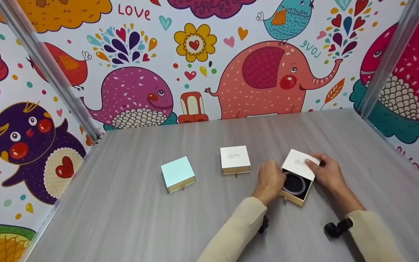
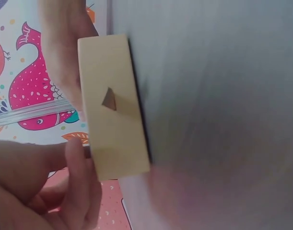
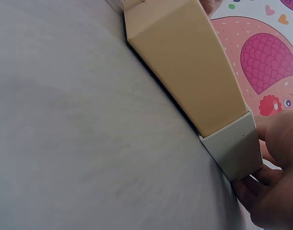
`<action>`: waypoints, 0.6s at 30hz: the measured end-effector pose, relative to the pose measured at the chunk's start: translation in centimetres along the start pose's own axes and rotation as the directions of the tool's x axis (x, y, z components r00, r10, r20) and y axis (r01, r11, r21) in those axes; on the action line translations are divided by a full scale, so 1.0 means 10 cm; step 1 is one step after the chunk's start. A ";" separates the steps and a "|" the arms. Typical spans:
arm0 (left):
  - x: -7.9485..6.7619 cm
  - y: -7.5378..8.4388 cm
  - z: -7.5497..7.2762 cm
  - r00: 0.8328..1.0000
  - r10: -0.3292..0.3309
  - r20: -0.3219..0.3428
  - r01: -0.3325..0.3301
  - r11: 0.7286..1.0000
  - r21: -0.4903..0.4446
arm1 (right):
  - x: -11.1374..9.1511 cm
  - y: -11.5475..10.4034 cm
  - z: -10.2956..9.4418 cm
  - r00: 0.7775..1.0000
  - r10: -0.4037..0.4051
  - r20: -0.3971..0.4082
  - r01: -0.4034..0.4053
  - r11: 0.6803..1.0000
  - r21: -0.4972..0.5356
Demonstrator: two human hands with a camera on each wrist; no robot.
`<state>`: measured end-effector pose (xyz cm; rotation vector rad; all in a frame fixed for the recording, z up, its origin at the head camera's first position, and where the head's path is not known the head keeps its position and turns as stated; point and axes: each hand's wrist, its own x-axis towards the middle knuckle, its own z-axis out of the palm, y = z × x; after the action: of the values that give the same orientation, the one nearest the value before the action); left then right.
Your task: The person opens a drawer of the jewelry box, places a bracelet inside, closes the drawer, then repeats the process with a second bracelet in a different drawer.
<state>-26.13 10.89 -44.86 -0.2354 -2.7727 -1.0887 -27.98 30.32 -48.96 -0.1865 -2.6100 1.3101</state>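
Observation:
A white-sleeved drawer box sits at the right of the table, its gold drawer slid partway out toward the front. Inside, on black padding, lies a greyish ring-shaped bracelet. My left hand has its fingers curled at the drawer's left rim and pinches the bracelet's edge; the fingertips are partly hidden. My right hand grips the white sleeve, thumb on top and fingers around its far side. A small pull tab sticks out from the drawer front.
Another white drawer box stands closed left of my left hand. Farther left is a closed light-blue one. A patterned wall with metal posts borders the grey table.

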 end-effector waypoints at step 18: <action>0.01 -0.09 0.05 0.999 0.013 0.044 -0.012 1.000 -0.017 | -0.01 0.00 0.00 1.000 0.005 -0.012 -0.005 1.000 -0.004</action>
<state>-26.40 10.62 -45.79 -0.2815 -2.7979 -1.1169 -27.90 30.28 -48.99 -0.2008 -2.6040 1.3011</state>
